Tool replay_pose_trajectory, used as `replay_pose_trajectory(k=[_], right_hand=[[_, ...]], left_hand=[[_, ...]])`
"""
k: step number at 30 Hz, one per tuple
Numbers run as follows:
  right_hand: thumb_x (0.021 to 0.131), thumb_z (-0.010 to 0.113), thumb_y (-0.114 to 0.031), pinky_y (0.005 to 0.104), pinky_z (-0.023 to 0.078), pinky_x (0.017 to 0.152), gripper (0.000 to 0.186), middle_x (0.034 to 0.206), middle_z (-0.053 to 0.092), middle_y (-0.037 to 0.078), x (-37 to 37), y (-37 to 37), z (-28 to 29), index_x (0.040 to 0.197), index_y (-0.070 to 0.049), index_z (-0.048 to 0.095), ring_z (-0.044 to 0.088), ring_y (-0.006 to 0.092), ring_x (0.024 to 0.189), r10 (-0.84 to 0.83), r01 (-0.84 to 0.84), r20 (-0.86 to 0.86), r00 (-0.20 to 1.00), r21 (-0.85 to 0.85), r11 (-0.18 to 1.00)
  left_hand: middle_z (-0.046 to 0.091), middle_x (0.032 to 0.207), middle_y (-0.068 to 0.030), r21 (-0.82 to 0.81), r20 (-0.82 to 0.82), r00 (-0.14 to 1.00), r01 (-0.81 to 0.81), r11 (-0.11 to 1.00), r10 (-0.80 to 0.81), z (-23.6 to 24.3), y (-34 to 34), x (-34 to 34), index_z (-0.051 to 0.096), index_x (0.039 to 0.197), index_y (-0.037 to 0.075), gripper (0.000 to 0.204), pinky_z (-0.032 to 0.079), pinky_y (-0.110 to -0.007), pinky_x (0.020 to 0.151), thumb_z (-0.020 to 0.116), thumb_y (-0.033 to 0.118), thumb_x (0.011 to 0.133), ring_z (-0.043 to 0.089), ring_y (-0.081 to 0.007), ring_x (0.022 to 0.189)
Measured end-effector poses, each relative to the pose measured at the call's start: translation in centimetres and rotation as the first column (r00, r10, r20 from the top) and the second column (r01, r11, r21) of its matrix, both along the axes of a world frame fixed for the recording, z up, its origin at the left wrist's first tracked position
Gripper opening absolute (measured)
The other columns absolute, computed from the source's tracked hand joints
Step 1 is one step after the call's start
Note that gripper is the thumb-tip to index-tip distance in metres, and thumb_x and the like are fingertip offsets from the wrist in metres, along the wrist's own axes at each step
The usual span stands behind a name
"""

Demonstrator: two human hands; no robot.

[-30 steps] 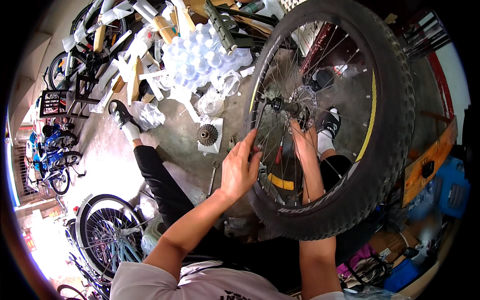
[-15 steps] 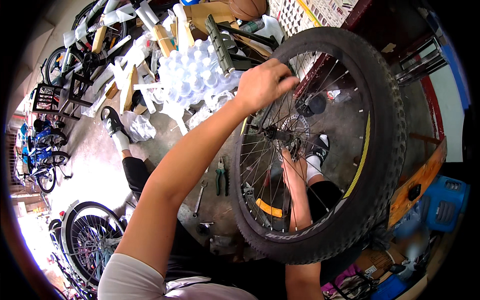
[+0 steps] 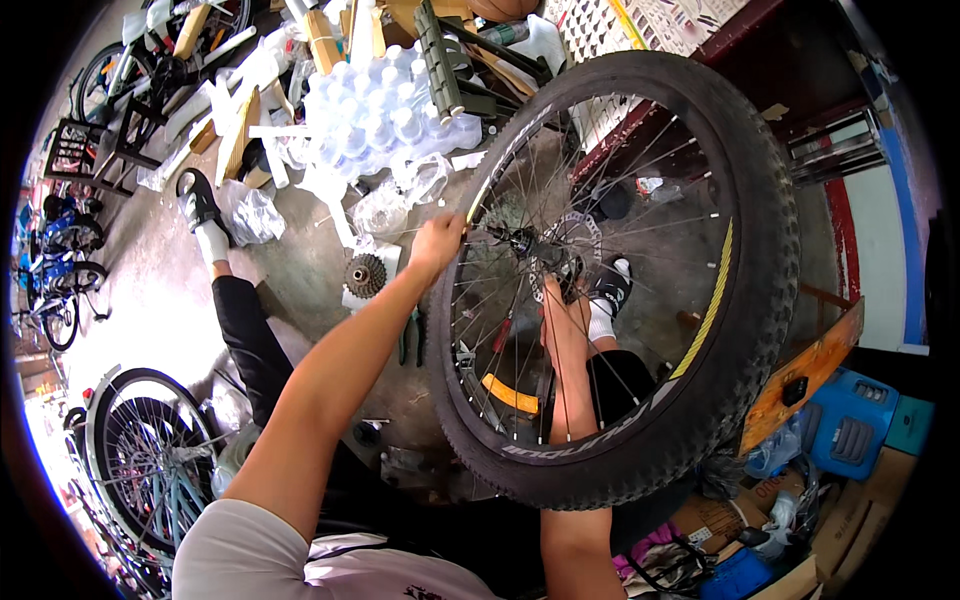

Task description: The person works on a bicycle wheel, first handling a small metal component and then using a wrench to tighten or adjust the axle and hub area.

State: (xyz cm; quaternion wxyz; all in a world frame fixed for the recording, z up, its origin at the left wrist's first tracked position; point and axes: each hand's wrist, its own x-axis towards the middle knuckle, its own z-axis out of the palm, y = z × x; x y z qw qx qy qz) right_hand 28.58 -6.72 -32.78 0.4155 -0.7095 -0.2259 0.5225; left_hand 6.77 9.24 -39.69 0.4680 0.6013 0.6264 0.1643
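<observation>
Left hand [image 3: 438,243] has dropped to the wheel's [image 3: 750,300] left edge, fingers curled, hold unclear; right hand [image 3: 563,325] stays by the hub [image 3: 520,240], grip unclear, probably steadying.

From afar I watch through one head-worn fisheye camera, set close above the near side of the bicycle wheel [image 3: 521,241] and facing down past it to the floor [image 3: 305,275].
</observation>
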Motion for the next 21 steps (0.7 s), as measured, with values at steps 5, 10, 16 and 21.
replay_pose_trajectory(k=[5,10,16,21], right_hand=[[0.099,0.064,-0.025,0.0316,0.043,0.047,0.023,0.069,0.059,0.005,-0.4,-0.1,0.5,0.090,-0.004,0.057,0.057,0.0160,0.055,0.005,-0.010,-0.187,0.982,-0.022,1.000],[0.105,0.041,-0.057,0.0448,0.051,0.040,0.060,0.075,0.063,0.018,4.8,-2.4,-6.2,0.107,0.001,0.057,0.058,0.0286,0.044,0.012,-0.001,-0.095,0.995,0.109,0.994],[0.095,0.066,-0.052,0.0360,0.040,0.036,0.048,0.066,0.057,0.008,-2.0,0.1,1.0,0.106,-0.007,0.053,0.054,0.0231,0.045,-0.051,0.055,0.061,0.997,-0.067,0.996],[0.096,0.065,-0.047,0.0340,0.040,0.033,0.043,0.067,0.058,0.010,0.3,-0.8,-0.7,0.101,-0.007,0.053,0.053,0.0206,0.041,-0.103,0.080,-0.236,0.966,-0.104,0.991]], left_hand=[[0.071,0.078,-0.0191,-0.042,0.041,0.999,-0.009,0.999,0.011,7.9,-11.9,-2.7,0.071,0.099,0.004,0.063,0.053,-0.049,0.079,0.035,0.055,0.106,0.071,-0.0392,0.085],[0.070,0.106,-0.0215,0.416,0.042,0.998,0.022,0.909,-0.043,15.3,-16.3,-0.9,0.049,0.141,-0.002,0.052,0.055,-0.048,0.082,0.062,0.025,0.098,0.069,-0.0420,0.091],[0.062,0.067,-0.0054,0.763,-0.156,0.891,0.382,0.522,-0.426,20.1,-11.1,-0.5,0.061,0.123,0.007,0.041,0.051,-0.037,0.052,0.074,0.024,0.088,0.065,-0.0257,0.059],[0.053,0.071,-0.0049,0.883,-0.245,0.843,0.398,0.247,-0.479,22.3,-1.1,5.1,0.052,0.074,0.012,0.036,0.048,-0.041,0.051,0.071,0.039,0.088,0.060,-0.0236,0.062]])
